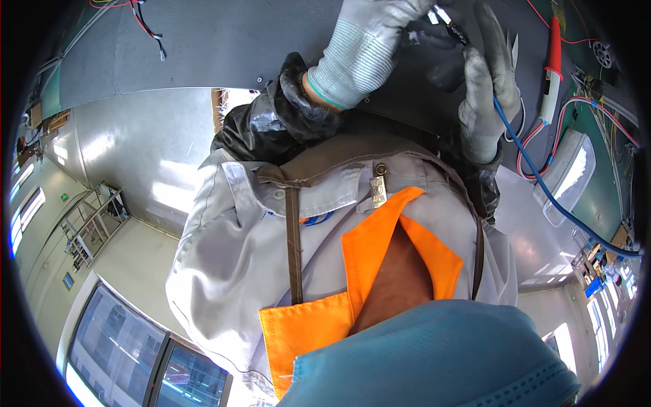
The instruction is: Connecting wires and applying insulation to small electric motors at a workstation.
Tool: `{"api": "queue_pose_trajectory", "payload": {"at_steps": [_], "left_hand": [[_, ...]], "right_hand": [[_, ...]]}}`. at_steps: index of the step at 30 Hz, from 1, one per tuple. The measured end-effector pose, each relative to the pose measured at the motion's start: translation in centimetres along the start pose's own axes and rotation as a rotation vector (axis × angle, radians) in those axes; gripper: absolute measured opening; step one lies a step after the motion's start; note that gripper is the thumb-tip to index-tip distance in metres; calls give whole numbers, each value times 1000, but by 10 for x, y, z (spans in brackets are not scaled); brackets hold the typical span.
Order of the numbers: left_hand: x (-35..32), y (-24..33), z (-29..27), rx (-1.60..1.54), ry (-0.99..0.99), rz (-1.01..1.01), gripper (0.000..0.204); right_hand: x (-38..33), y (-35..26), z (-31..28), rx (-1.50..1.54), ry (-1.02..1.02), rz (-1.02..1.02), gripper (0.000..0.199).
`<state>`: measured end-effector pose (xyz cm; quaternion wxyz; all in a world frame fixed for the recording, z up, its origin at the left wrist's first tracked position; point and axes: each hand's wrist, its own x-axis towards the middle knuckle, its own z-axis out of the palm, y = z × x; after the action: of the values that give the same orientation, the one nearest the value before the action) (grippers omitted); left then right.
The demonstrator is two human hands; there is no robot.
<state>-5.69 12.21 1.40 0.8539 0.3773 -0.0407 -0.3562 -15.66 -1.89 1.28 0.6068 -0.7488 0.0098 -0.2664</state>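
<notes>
My left hand (366, 51), in a pale grey knit glove with a green-edged cuff, is at the top edge. Its fingers are closed in a pinch at a small dark wire end with white tips (442, 15); the fingertips are partly cut off by the frame. Facing it is my right hand (487, 102), in a soiled grey glove, with its fingers raised and a blue cable (536, 166) running through its grip. The cable's dark end comes out by the right thumb and meets the white tips. A pointed metal tool (515, 53) shows just behind the right hand.
Beneath my hands lies a dark worktop (224, 44). Thin red and black wires (152, 34) lie at the upper left. To the right are a red-and-white handheld tool (553, 61) with trailing leads and a clear-and-white plastic case (569, 176). The blue cable runs off to the right.
</notes>
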Motion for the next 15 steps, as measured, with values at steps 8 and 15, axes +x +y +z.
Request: {"api": "queue_pose_trajectory", "payload": {"at_steps": [8, 15], "left_hand": [[10, -2, -13, -189, -150, -34, 20], [41, -48, -98, 958, -208, 840, 37]], "right_hand": [[-9, 47, -11, -9, 35, 57, 44], [26, -15, -66, -569, -61, 252, 66]]}}
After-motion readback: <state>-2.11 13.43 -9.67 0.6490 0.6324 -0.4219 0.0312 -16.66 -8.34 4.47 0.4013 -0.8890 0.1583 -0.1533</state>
